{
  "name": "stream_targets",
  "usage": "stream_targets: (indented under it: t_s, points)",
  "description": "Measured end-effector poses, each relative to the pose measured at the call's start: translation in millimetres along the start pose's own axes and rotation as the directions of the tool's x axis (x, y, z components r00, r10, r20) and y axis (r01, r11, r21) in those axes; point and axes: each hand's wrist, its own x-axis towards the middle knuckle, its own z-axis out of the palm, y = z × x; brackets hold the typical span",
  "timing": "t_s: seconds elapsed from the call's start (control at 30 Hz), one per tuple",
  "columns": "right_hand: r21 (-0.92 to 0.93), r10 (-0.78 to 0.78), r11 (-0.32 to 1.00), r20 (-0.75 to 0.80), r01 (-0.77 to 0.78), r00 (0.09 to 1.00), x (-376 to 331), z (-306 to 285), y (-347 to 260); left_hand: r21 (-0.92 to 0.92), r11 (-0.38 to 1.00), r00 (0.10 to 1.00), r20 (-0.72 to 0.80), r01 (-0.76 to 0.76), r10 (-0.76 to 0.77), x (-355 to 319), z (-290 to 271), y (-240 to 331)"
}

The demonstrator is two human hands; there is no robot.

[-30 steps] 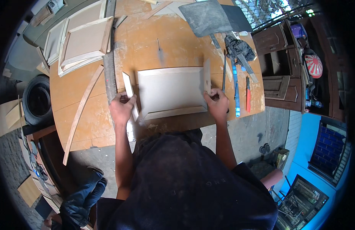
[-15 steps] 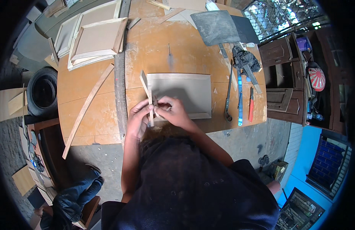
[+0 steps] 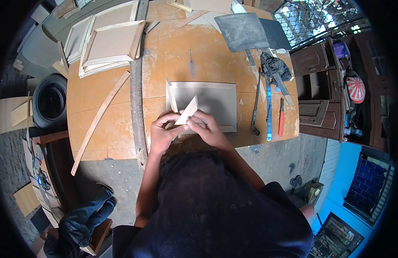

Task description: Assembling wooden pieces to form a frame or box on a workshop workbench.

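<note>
Both hands are in front of me at the table's near edge. My left hand [image 3: 165, 130] and my right hand [image 3: 208, 127] close together on a short pale wooden strip [image 3: 188, 112], its slanted end pointing up and away from me. A second thin wooden strip [image 3: 171, 97] slopes up from behind the left fingers along the left side of a shallow wooden-edged panel [image 3: 216, 103]. Whether the left hand also grips that strip is unclear. The panel lies flat just beyond my hands, grey-beige inside with pale wood along its edges; my hands hide its lower left corner.
Similar framed panels [image 3: 115, 41] are stacked at the far left, past a dark wooden bar [image 3: 136, 94]. A long thin lath [image 3: 100, 122] lies left. To the right are a dark metal bar tool [image 3: 255, 107], a blue strip [image 3: 269, 112] and a red-handled tool [image 3: 281, 120].
My hands have turned the short strip so that its broad face and slanted end show. The right hand has shifted slightly right, and the second strip has swung to a new tilt.
</note>
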Motion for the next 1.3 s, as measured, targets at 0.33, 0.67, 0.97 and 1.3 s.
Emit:
stream_targets:
  t_s: [0.33,0.67,0.97,1.3]
  points:
    - [0.414,0.209,0.910,-0.448,-0.005,0.869,12.6,-59.9,-0.6,0.170,0.985,0.923,-0.383,0.038,0.030,-4.5,-28.0,-16.4]
    - [-0.327,0.063,0.911,-0.492,-0.252,0.868,16.2,-191.9,-21.6,0.622,0.745,0.854,-0.501,0.242,0.141,8.4,-23.7,-31.3]
    - [-0.750,-0.137,0.661,-0.068,0.040,0.988,156.1,-177.5,-14.9,0.594,0.715,0.824,-0.565,0.369,0.044,17.6,-5.7,-38.1]
    - [-0.968,-0.425,0.239,-0.035,0.075,0.904,199.5,-146.5,31.6,0.619,0.685,0.803,-0.590,0.383,0.083,23.3,-12.5,-41.7]
